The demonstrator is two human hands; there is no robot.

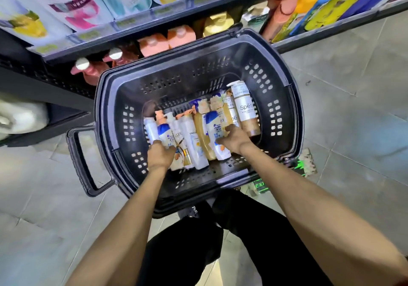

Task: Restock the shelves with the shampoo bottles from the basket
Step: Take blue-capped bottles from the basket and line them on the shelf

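A black plastic basket [276, 82] stands on the floor below me, with several shampoo bottles lying side by side in its bottom. My left hand [160, 156] rests on the lower end of a white and blue bottle [164, 134] at the left of the row, fingers curled over it. My right hand [234, 139] closes around a white and blue bottle [213, 123] near the middle. A gold Spes bottle [246, 109] lies at the right end. A white Lux bottle [180, 141] and a white Pantene bottle [194, 144] lie between my hands.
Dark store shelves [154, 14] run along the top, holding refill pouches above and pink, peach and yellow bottles [152, 44] below. The basket's handle [81, 160] sticks out to the left. Grey floor tiles surround the basket. My dark trousers show at the bottom.
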